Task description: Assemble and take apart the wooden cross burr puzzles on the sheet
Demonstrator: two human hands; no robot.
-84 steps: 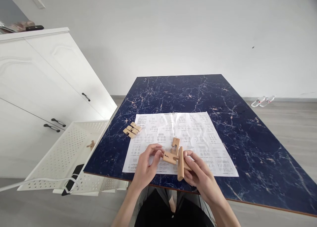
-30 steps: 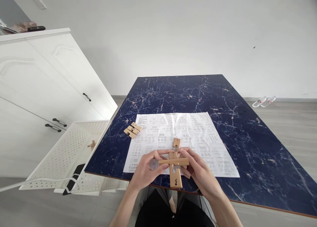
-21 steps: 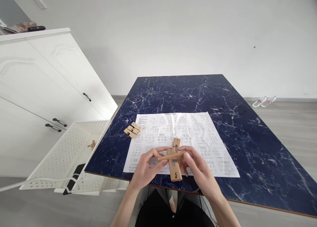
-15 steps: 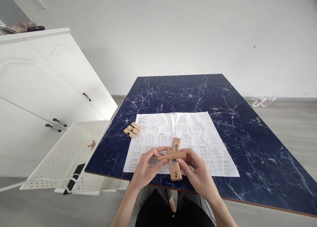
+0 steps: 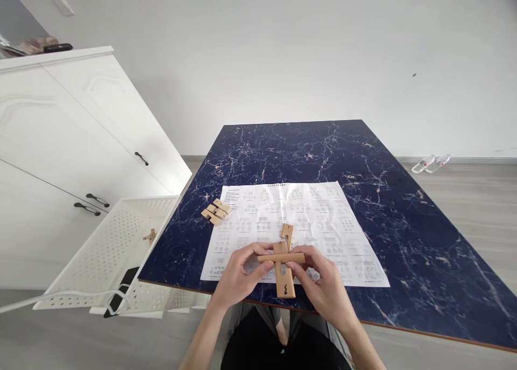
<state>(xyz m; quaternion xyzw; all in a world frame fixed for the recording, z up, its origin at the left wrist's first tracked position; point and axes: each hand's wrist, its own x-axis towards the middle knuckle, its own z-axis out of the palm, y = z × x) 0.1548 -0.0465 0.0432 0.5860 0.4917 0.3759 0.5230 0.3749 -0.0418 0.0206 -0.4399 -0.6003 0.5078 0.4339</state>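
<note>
Between my two hands is a cross of wooden burr puzzle pieces. One notched puzzle piece (image 5: 285, 287), with a dark mark like a 3 on its near end, points toward me. A crossbar puzzle piece (image 5: 281, 257) lies across it. My left hand (image 5: 237, 273) pinches the crossbar's left end between thumb and fingers. At the right end, my right hand (image 5: 324, 284) closes on the same bar, its thumb near the joint. Just beyond the cross, another notched puzzle piece (image 5: 287, 231) rests on the printed sheet (image 5: 246, 197); its near end is hidden.
Several puzzle pieces (image 5: 216, 212) lie grouped at the sheet's left edge on the blue marbled table (image 5: 291, 149). Left of the table, a white perforated basket (image 5: 92, 246) holds a small wooden piece (image 5: 150, 235). A white cable (image 5: 72, 293) crosses it. Bottles (image 5: 430, 163) stand right.
The held pieces have turned: the crossbar pointed toward me and now lies left to right, with the marked piece toward me. My right hand has shifted its grip to the crossbar's right end.
</note>
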